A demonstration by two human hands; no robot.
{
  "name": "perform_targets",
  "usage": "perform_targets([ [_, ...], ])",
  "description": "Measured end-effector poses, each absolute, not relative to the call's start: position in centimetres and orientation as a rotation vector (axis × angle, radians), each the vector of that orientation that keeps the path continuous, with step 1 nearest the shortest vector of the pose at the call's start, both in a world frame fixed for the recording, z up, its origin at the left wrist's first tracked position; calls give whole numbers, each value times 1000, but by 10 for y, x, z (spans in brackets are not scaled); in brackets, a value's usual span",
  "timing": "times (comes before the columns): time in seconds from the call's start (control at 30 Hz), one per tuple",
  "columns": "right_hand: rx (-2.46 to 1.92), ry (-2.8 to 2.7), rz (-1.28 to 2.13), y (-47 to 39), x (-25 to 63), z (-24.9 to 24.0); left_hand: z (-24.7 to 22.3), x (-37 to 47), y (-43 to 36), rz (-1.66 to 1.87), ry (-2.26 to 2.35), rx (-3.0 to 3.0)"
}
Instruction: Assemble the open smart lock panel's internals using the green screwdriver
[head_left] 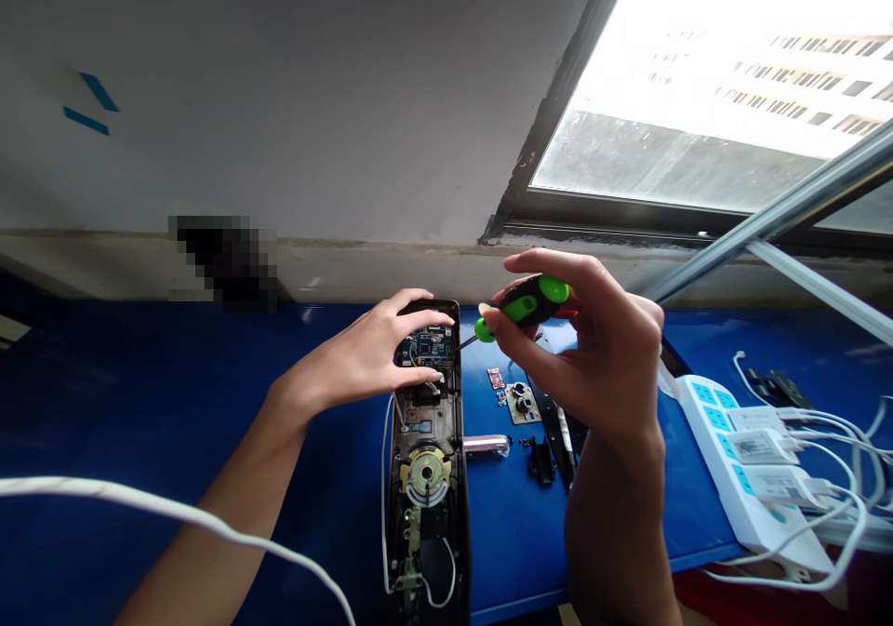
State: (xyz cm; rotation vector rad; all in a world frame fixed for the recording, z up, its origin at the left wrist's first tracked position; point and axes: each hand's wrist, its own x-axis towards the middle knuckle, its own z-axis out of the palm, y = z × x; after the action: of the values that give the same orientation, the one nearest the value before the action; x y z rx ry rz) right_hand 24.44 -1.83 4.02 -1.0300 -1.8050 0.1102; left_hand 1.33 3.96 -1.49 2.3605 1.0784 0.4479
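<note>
An opened electronic door lock (428, 421), a long black housing with its insides showing, lies on the blue tabletop in front of me. Its blue circuit board (427, 347) sits near the far end, and a round brass-coloured hub (427, 472) is lower down. My left hand (377, 342) holds the lock's far end, fingers across the top and thumb near the white connectors. In my right hand (593, 347) is a green and black screwdriver (526, 308), pinched by its handle. It slants down leftward, its tip at the board's right edge; exact contact cannot be made out.
Right of the lock lie a small red board (495, 379), a metal-plated part (523, 404), a pink wrapped cylinder (486, 446) and a black piece (541, 463). A white power strip (753, 486) with several plugs stands at right. A white cable (209, 521) crosses the lower left.
</note>
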Motion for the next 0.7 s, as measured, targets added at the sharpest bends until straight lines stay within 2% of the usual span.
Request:
perform_targets([
  [0.5,-1017,-1850,35,-19,242,40,-21,10,40,402,1060,2365],
  [0.7,-1008,-1821,-157,-13,233,34,-19,12,39,428,1046,2395],
])
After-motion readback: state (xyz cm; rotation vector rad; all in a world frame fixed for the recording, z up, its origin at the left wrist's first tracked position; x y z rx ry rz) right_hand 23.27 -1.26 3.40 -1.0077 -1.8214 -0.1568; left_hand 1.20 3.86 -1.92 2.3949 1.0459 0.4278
